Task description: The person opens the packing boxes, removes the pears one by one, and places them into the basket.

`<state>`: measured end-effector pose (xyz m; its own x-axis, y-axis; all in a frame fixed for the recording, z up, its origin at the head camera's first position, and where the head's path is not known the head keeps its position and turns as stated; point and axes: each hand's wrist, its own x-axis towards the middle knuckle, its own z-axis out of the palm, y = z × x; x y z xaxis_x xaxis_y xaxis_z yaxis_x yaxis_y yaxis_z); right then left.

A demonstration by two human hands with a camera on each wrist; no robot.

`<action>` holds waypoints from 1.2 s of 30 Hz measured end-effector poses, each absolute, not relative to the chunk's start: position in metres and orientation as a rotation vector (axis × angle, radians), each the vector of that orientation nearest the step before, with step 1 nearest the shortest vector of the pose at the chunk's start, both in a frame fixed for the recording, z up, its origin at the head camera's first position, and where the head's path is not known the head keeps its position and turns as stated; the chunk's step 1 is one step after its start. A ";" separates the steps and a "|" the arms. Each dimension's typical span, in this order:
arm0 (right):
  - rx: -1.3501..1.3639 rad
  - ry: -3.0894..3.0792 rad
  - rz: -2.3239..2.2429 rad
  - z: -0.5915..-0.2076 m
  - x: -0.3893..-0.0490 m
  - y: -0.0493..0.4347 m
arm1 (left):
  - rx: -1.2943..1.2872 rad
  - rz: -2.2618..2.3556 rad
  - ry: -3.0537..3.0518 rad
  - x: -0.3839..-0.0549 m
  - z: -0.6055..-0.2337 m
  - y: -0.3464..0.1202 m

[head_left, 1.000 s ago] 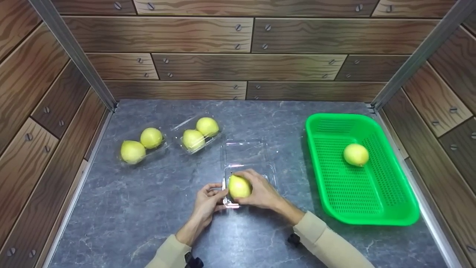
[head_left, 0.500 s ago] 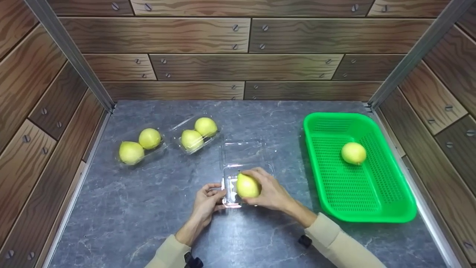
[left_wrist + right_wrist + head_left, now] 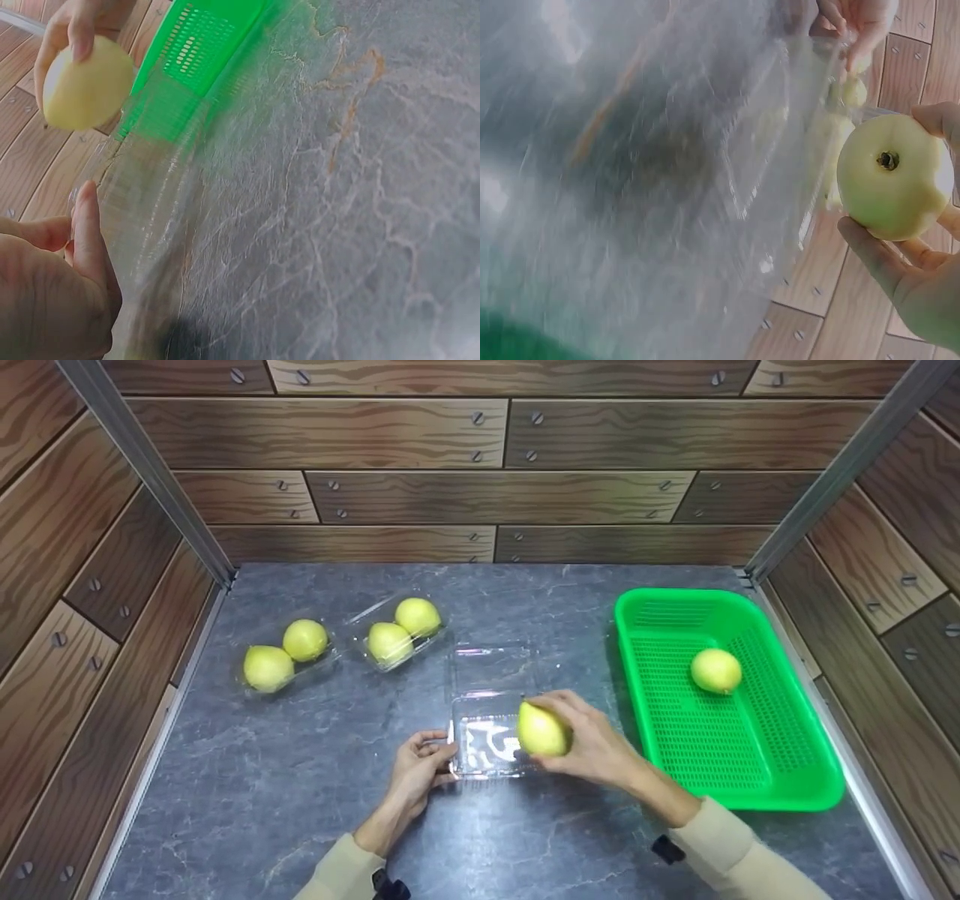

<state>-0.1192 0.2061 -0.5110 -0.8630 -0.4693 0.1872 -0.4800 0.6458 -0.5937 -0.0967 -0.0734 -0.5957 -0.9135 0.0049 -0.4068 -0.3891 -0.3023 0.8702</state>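
Head view gives us both hands at the middle of a grey, pale-veined counter (image 3: 300, 795). We see the right hand (image 3: 596, 739) pinching a yellow-green fruit (image 3: 543, 730) between thumb and fingers, at the right end of an open clear container (image 3: 480, 766). (Whether the fruit is directly above the rim or just beyond it, we cannot tell.) Our right wrist view shows the fruit's dark, puckered end, and our left wrist view shows a gap between fruit and plastic.

Across from it, the left hand (image 3: 415, 761) has its grip pressed together on the container's left edge, pinching the clear wall. The container's lid (image 3: 491, 669) lies folded back toward the plank-patterned wall (image 3: 405, 495).

Farther left we find two see-through packs, the nearer pack (image 3: 433, 643) and the leftmost pack (image 3: 322, 666), each with two fruits inside. Well to the right stands a green basket (image 3: 709, 757), with a lone fruit (image 3: 715, 671) resting on its perforated floor. Pale sleeves (image 3: 720, 836) cover both forearms, and we note a small black device (image 3: 667, 850) below the right wrist.
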 end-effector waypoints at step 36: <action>0.628 -2.828 0.641 -0.448 -0.135 0.326 | -0.482 2.315 1.647 -0.097 -0.598 -0.072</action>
